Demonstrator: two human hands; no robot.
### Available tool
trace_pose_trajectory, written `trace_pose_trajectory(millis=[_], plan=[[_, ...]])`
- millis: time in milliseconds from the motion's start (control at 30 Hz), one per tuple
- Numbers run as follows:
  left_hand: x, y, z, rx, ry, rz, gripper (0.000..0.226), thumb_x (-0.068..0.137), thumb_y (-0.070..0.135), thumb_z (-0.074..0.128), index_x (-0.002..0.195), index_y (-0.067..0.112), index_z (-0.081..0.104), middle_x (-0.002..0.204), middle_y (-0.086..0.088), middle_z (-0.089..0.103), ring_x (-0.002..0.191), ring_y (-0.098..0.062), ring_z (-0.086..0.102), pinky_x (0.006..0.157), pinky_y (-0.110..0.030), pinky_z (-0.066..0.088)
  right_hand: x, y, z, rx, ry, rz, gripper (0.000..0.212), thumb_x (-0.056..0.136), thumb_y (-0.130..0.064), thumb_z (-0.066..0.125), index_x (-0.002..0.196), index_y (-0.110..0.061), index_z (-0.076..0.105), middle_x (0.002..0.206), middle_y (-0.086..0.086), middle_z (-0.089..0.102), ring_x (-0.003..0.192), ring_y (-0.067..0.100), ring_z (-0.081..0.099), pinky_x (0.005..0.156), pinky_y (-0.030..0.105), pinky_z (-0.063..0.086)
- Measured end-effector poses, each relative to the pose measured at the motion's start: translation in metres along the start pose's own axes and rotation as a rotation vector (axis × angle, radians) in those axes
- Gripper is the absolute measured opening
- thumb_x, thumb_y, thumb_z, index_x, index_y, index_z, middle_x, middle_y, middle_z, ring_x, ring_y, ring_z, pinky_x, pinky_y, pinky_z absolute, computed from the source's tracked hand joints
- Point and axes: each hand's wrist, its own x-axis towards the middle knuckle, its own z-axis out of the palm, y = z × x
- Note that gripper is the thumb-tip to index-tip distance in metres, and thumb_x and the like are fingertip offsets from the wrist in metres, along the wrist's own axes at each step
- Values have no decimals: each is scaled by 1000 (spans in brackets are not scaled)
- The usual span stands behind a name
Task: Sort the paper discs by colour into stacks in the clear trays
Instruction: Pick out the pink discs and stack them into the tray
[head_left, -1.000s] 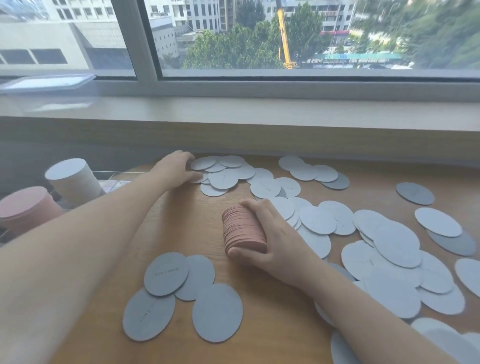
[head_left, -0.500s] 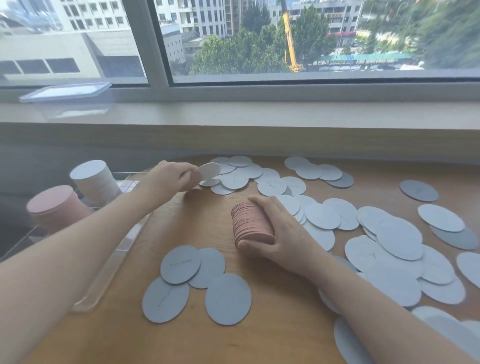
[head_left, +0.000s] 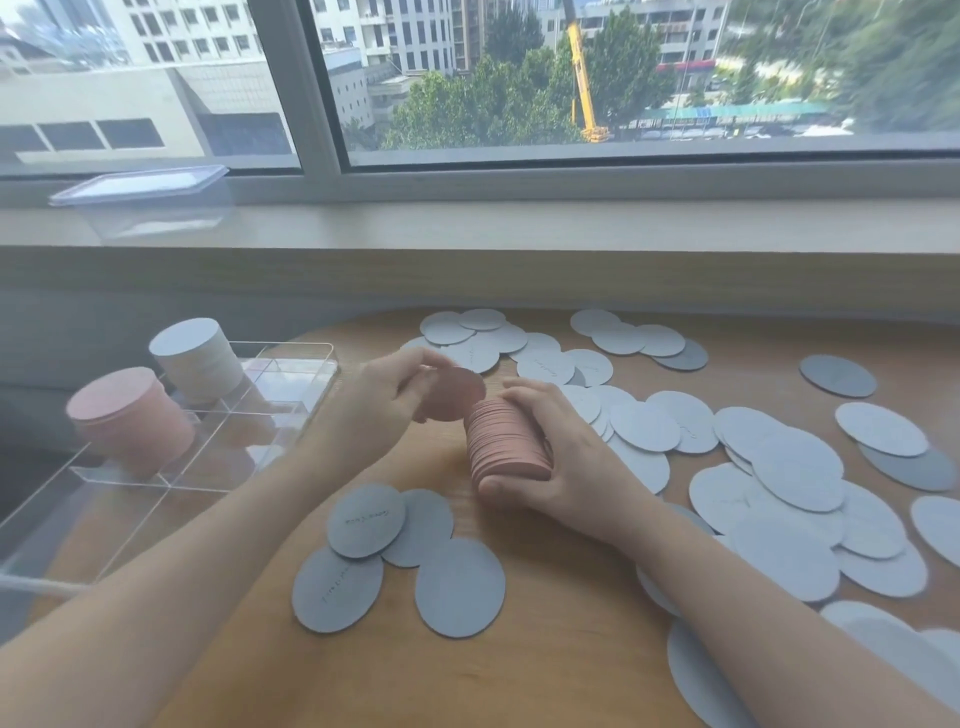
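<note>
Covering the wooden table (head_left: 571, 649) below a window (head_left: 623, 78): grey discs (head_left: 795, 462).

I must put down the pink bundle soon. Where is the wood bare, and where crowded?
Bare wood lies between the clear tray, the three grey discs and the pink bundle. Right of the right hand, pale discs crowd the table.
</note>
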Motion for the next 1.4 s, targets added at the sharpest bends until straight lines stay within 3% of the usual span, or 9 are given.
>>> trace_pose_trajectory(millis=[100,233,367,467,633,767,1000,1200,1400], plan=[[7,12,24,-169,-116,13,24,103,10,51,107,22,72,94,3,74,81,-7,71,75,-18,54,0,0,0,27,-4,4,86,74,-53,79,144,-30,35,157,-23,21,142,-12,19,112,11,23],[19,9,33,-253,-238,-35,32,101,8,52,99,31,75,95,5,75,86,-8,68,78,-21,54,-1,2,0,34,32,74,87,70,-52,82,141,-34,34,134,-23,42,120,-13,39,98,13,36],[41,2,30,-233,-117,-46,23,98,12,56,103,21,77,103,8,72,96,2,63,80,-13,44,0,2,1,44,36,89,89,70,-52,82,142,-35,32,134,-22,41,121,-9,39,95,1,28],[71,-19,37,104,-1,-3,25,93,33,65,117,25,70,126,11,59,119,-7,53,90,-21,42,0,1,0,49,33,89,88,71,-52,82,142,-35,31,134,-24,39,121,-11,37,93,-3,25],[104,-32,53,488,-190,-111,86,81,67,66,152,27,37,165,6,18,152,-15,14,121,-41,24,0,1,0,53,31,85,86,71,-52,82,140,-36,32,133,-24,41,123,-9,39,95,3,29],[124,-29,52,621,-274,-181,89,78,78,57,151,31,37,159,4,30,144,-22,34,110,-41,36,0,1,0,50,30,75,85,72,-52,81,140,-36,33,131,-23,42,121,-7,41,96,5,31],[130,-35,25,808,-255,29,43,94,36,46,134,21,53,127,-9,61,112,-31,56,88,-36,42,0,0,-1,55,14,78,85,72,-53,81,140,-35,33,132,-23,41,121,-10,39,95,-1,26],[121,-43,6,381,-35,-91,29,95,21,38,117,20,57,78,-10,60,74,-35,55,65,-36,43,1,-1,-1,50,15,76,84,73,-52,81,139,-35,33,130,-25,41,118,-16,36,93,-2,26],[102,-48,-6,3,-91,-62,30,90,29,52,117,23,63,105,-1,71,101,-22,66,88,-44,54,1,-1,-1,47,21,75,83,73,-51,80,140,-35,33,131,-25,40,119,-18,34,91,-4,24]])
